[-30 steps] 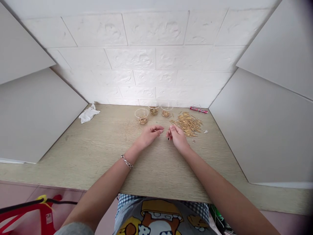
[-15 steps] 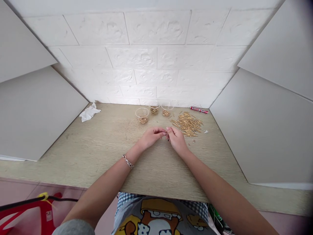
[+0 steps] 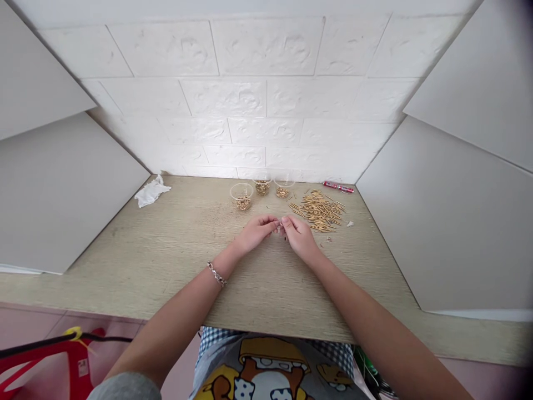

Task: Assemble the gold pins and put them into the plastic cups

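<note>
My left hand (image 3: 255, 232) and my right hand (image 3: 300, 235) meet over the wooden table, fingertips almost touching. Both are closed in a pinch. A sliver of a small gold-coloured piece (image 3: 281, 224) shows at the right fingertips. Whatever the left fingers pinch is too small to name. Just right of my right hand spreads a pile of thin gold-coloured metal pins (image 3: 320, 211). Beyond the hands stand three clear plastic cups with small gold-coloured parts inside: a near left cup (image 3: 241, 193), a middle cup (image 3: 262, 181) and a right cup (image 3: 285, 182).
A crumpled white tissue (image 3: 152, 191) lies at the back left. A red-pink tube-shaped packet (image 3: 338, 187) rests by the white brick-patterned wall (image 3: 266, 100). Grey panels (image 3: 70, 189) flank both sides. White scraps (image 3: 350, 224) and tiny crumbs dot the table (image 3: 175, 250).
The fingertips of my two hands have drawn slightly apart, with the left hand shifting a little to the left. The cups and the pile of pins look the same.
</note>
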A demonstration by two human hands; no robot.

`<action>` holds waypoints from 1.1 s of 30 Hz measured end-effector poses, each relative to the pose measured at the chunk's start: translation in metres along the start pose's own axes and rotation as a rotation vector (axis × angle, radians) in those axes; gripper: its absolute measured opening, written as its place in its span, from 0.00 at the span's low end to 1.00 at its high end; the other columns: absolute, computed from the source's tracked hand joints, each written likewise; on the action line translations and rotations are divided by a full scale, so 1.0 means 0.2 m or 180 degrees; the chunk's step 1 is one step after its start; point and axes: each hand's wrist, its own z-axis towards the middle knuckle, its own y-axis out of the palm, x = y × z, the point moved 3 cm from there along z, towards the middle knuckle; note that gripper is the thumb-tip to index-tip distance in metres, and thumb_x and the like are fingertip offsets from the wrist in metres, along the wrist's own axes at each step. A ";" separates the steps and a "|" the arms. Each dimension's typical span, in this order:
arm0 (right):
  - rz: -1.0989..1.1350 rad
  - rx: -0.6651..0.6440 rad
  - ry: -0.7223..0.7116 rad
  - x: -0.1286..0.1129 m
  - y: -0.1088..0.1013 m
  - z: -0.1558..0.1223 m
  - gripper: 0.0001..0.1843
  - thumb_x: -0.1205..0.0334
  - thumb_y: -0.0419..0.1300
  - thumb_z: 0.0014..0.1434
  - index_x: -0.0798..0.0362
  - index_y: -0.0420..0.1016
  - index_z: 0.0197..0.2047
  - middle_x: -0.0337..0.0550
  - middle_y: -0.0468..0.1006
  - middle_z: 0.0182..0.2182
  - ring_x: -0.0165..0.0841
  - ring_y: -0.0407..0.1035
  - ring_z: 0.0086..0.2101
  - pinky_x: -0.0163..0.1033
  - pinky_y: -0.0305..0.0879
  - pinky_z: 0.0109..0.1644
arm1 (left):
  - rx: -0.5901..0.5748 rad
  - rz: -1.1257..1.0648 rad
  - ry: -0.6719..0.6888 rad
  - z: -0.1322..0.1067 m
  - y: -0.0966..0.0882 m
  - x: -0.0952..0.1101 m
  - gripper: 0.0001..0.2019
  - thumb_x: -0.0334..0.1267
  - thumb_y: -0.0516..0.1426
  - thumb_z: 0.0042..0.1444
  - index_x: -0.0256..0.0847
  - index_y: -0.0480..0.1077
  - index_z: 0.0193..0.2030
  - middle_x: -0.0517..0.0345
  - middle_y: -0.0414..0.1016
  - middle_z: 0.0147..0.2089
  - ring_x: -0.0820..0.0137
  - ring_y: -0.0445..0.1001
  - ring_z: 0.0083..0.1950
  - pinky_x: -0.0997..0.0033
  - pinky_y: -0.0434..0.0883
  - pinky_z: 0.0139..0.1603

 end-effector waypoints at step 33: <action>-0.1622 -0.0018 -0.1412 -0.14 -0.09 -0.05 0.11 0.61 0.54 0.57 0.51 0.73 0.42 0.42 0.75 0.34 0.31 0.68 0.34 0.36 0.64 0.38 | -0.0396 -0.0513 -0.0232 -0.01 -0.03 -0.01 0.12 0.44 0.59 0.45 0.35 0.71 0.30 0.62 0.66 0.25 0.80 0.57 0.25 0.76 0.54 0.27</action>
